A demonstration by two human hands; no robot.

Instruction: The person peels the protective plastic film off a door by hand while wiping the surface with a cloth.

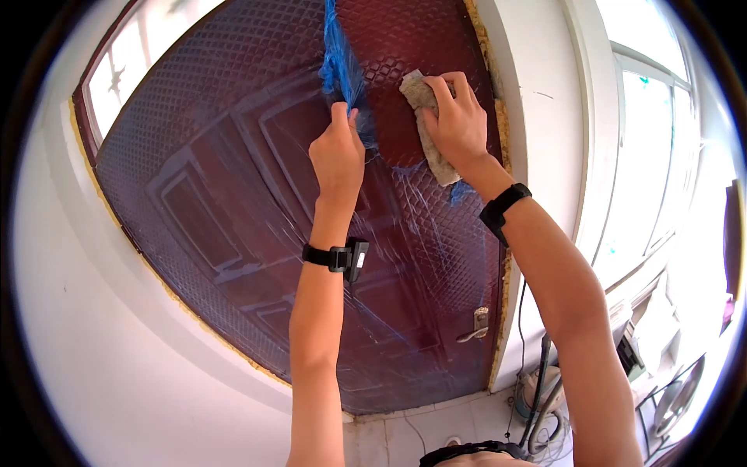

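Observation:
Before me stands a dark red door (381,265) with a diamond pattern and raised panels, much of it under thin blue plastic film. My left hand (338,152) is closed on a bunched strip of the blue protective film (340,62), which runs upward from my fingers. To its right, my right hand (457,124) grips a grey-beige cloth (428,132) against the door's upper right part. The surface around the cloth shows bare red. Torn film edges hang just below both hands.
A metal door handle (475,331) sits low on the right. Rough yellow foam (502,140) lines the frame. On the floor at right stand a vacuum-like canister (533,393) with a hose and cables. A bright window (646,148) is at far right.

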